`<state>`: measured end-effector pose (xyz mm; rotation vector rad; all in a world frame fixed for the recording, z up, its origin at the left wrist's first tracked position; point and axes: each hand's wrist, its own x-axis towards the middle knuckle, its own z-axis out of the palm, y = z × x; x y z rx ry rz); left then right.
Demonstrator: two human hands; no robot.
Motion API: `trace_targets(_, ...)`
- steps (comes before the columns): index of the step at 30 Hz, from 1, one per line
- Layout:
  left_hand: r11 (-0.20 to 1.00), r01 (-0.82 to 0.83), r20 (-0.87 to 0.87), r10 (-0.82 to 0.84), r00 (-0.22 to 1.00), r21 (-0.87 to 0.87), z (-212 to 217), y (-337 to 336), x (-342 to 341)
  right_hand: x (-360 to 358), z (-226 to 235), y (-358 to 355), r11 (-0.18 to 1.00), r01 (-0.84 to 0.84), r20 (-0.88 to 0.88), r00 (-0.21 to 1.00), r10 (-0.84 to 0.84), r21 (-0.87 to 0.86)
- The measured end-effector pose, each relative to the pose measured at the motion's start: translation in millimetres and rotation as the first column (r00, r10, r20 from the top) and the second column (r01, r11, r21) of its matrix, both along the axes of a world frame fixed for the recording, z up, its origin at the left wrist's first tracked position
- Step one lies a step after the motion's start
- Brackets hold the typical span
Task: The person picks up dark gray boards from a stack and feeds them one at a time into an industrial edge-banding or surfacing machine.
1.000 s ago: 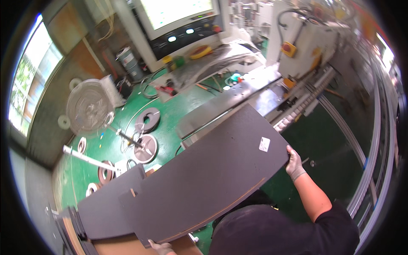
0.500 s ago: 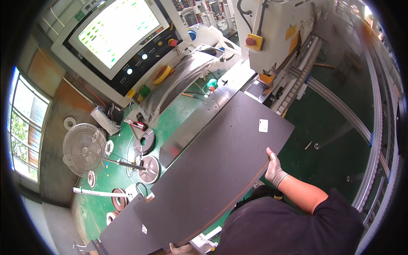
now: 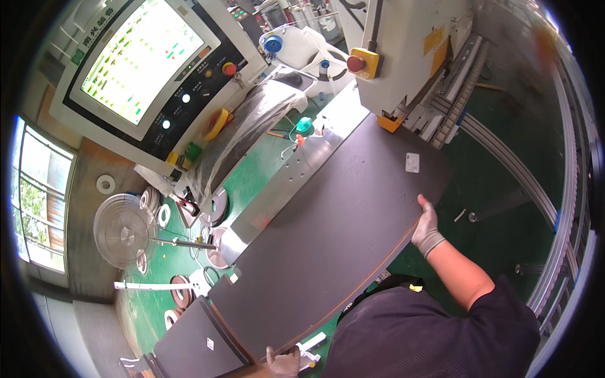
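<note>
A long dark grey panel point(image 3: 328, 233) lies slantwise before me, its near edge showing a thin brown line. My right hand point(image 3: 426, 227), in a pale glove, grips that edge toward the right end, thumb on top and fingers hidden beneath. At the lower left, my gloved left hand point(image 3: 283, 364) holds the near edge close to the other end; its fingers are partly hidden. The panel's far side lies along a metal guide plate point(image 3: 296, 170), and its far right corner reaches under the machine head point(image 3: 403, 69). A white label point(image 3: 412, 162) sticks to the panel.
More dark panels point(image 3: 195, 343) are stacked at the lower left. A control console with a lit screen point(image 3: 142, 60) stands at upper left, a fan point(image 3: 126, 230) below it. A red stop button point(image 3: 356, 63) sits on the machine; metal rails point(image 3: 561, 189) curve along the right.
The panel has moved forward and right, up to the guide plate and under the machine head, with both hands on it. Its left end has come away from the stacked panels.
</note>
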<state>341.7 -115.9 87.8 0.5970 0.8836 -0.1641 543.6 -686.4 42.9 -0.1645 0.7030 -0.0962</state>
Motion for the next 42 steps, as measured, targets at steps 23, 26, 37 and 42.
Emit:
trace_targets(23,0.263,0.408,0.029,-0.867,0.497,0.874,75,-184,133,-23,15,-9,0.939,-0.164,-0.045,0.987,0.157,-0.302)
trace_targets(26,-0.270,-0.035,-0.189,-0.753,0.630,0.962,47,-188,201,-47,12,60,0.948,-0.274,-0.093,0.961,0.262,-0.161)
trace_targets(37,-0.603,-0.109,-0.499,-0.737,0.456,0.790,-1,-241,300,-2,13,-7,0.988,0.015,-0.025,0.999,-0.019,-0.155)
trace_targets(42,-0.664,-0.210,-0.503,-0.702,0.504,0.717,-15,-223,323,-22,4,18,0.979,-0.137,-0.021,0.991,0.136,-0.153)
